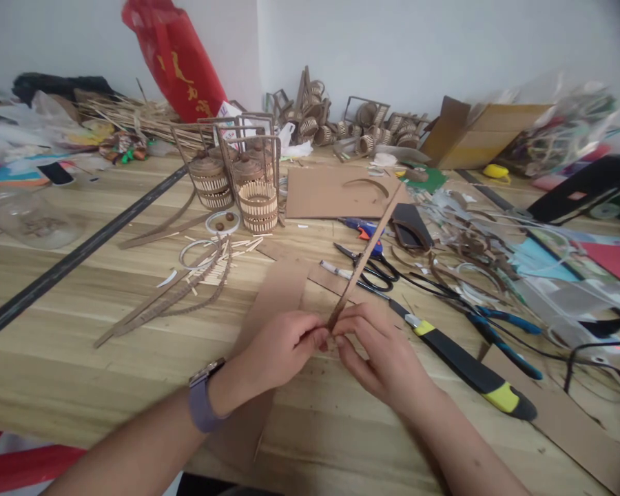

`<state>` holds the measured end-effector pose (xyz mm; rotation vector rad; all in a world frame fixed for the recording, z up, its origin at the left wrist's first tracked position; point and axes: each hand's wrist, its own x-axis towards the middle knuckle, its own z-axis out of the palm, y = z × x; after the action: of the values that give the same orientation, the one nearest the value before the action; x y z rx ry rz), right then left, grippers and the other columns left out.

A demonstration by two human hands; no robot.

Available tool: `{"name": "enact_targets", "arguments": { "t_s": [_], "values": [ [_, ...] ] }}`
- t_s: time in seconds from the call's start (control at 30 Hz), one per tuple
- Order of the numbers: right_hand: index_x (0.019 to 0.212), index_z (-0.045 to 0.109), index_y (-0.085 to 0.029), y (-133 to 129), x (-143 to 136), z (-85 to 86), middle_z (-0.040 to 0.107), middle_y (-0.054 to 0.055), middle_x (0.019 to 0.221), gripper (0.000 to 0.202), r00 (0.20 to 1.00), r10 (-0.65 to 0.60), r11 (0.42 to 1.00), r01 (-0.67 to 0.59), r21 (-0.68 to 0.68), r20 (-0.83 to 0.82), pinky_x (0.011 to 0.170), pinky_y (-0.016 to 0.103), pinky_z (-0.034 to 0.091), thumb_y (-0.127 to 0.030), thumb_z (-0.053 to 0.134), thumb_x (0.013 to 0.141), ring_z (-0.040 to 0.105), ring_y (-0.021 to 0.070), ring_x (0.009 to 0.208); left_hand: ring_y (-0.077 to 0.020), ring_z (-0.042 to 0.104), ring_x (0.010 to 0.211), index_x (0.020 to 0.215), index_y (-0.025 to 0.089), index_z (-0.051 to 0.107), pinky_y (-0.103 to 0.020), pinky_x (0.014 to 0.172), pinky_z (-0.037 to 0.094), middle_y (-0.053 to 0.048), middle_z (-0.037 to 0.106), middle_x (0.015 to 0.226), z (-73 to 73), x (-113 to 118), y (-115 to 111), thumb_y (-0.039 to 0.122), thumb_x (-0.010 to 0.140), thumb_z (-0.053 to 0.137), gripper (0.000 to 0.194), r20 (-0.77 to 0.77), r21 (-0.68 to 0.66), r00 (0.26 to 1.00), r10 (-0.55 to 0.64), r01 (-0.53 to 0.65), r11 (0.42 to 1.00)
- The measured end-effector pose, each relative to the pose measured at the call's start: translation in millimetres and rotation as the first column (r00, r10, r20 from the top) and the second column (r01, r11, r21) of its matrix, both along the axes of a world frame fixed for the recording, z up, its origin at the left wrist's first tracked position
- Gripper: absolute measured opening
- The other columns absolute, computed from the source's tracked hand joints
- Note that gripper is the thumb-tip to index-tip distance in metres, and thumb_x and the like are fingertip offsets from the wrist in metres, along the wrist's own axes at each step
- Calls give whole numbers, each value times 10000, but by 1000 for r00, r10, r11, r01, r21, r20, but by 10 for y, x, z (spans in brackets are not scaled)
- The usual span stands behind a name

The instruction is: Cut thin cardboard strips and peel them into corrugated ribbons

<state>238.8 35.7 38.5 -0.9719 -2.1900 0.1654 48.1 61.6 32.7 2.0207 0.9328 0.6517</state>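
Note:
Between my two hands a narrow cardboard strip (368, 256) rises at a slant, leaning up and to the right. My left hand (294, 344) pinches its lower end between thumb and fingers. My right hand (375, 344) closes on the same end from the other side, its fingertips nearly touching the left ones. The strip's lower part looks darker and rough. Beneath my left forearm a flat cardboard piece (279, 296) lies on the wooden table (149, 379). Black scissors (375, 274) and a blue glue gun (362, 227) lie behind the strip.
A black-yellow utility knife (459, 362) and blue-handled pliers (503, 337) lie on the right. Small slatted baskets (258, 207) stand at the back left, near loose sticks (222, 265) and curved strips (160, 303). Behind are a cardboard sheet (331, 193), a red bag (178, 62) and an open box (486, 134).

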Motion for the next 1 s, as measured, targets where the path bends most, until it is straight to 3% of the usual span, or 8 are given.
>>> {"name": "enact_targets", "arguments": {
  "t_s": [0.17,0.43,0.63,0.8,0.9,1.0],
  "values": [
    [987,631,-223,10,-51,-85,700,71,945,89,996,-85,987,89,131,-39,748,370,533,-212,624,900,655,208,877,-126,529,625,715,171,567,-226,569,382,12,590,668,-36,31,-28,264,974,450,299,52,-34,995,90,-88,996],
    [930,651,-247,-11,-89,-87,747,31,902,101,977,-119,989,133,68,-176,796,382,551,-159,622,891,695,211,912,-146,527,695,716,186,499,-244,645,409,-12,559,719,-64,52,-76,187,962,432,255,104,161,991,87,-103,982],
    [902,654,-251,-32,-79,-58,750,17,860,96,953,-153,988,140,-65,-260,817,366,560,-165,611,895,713,201,909,-165,543,781,771,181,518,-261,725,432,-38,599,782,-40,23,-53,137,963,449,209,118,296,993,-9,-26,955],
    [864,673,-246,-23,-61,-66,758,23,883,88,880,-167,970,65,-236,-445,802,321,582,-187,617,898,719,179,907,-170,541,801,767,181,524,-272,744,431,-38,596,776,-30,3,-27,181,983,454,227,122,332,991,-50,7,943],
    [852,685,-240,-12,-60,-98,760,33,884,80,848,-167,954,11,-299,-503,804,329,590,-207,626,897,723,189,905,-164,539,794,745,175,532,-269,741,427,-34,589,766,-15,5,-36,194,969,464,235,138,300,990,-31,-12,954],
    [840,700,-243,-2,-68,-136,756,31,882,67,855,-181,954,33,-297,-487,792,317,588,-221,653,882,718,184,883,-153,543,753,756,171,558,-242,657,418,-19,580,754,3,16,-55,248,932,500,201,147,110,987,59,-76,991]
  ]
}}
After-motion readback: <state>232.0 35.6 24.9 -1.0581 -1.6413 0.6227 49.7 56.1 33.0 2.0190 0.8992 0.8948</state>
